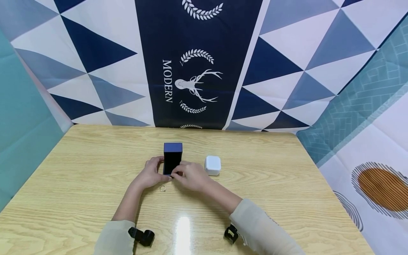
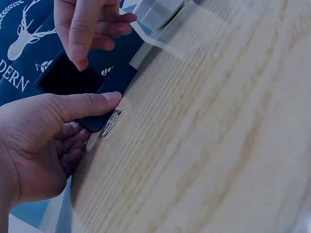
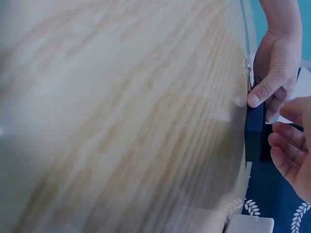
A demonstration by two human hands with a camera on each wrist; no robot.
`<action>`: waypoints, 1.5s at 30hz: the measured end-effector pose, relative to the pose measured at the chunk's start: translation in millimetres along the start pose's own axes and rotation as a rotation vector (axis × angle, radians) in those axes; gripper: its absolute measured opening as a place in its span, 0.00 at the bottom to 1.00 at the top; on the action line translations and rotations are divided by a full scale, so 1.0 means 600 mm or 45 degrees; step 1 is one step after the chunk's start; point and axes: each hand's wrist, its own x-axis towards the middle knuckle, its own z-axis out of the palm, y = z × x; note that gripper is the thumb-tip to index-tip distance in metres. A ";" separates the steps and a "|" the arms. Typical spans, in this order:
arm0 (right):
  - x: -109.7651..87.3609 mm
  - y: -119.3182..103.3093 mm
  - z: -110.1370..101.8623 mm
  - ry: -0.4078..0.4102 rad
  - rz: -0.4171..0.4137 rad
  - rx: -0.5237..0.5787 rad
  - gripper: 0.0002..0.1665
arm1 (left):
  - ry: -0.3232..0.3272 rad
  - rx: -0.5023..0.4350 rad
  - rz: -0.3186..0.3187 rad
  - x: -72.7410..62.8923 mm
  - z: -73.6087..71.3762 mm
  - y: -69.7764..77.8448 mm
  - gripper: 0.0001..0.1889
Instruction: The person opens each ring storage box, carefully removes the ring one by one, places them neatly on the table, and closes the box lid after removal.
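Note:
A dark blue ring box (image 1: 173, 147) stands on the table with its lid raised and a black inside. My left hand (image 1: 151, 174) holds it from the left, thumb along the front edge and fingers at the side. Just in front lies a ring (image 1: 163, 188), which shows a row of small stones in the left wrist view (image 2: 112, 122). My right hand (image 1: 192, 175) hovers at the box's front right, its fingers (image 2: 82, 39) loosely bent over the opening. Nothing shows between those fingers and the thumb in the right wrist view.
A small white rounded box (image 1: 212, 165) stands to the right, close behind the right hand. Black wrist cameras (image 1: 145, 237) sit at both sleeves. The wooden table (image 1: 271, 184) ends at a patterned cloth wall (image 1: 191, 42) behind the box.

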 end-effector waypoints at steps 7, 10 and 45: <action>0.005 0.009 -0.003 0.152 0.154 0.187 0.10 | -0.008 -0.010 -0.010 0.000 -0.001 0.000 0.45; 0.007 0.014 -0.002 0.211 0.218 0.266 0.10 | -0.009 -0.004 -0.004 0.001 0.000 -0.001 0.45; 0.050 0.030 0.002 0.553 0.652 0.904 0.18 | 0.036 -0.031 0.000 0.002 0.002 -0.001 0.44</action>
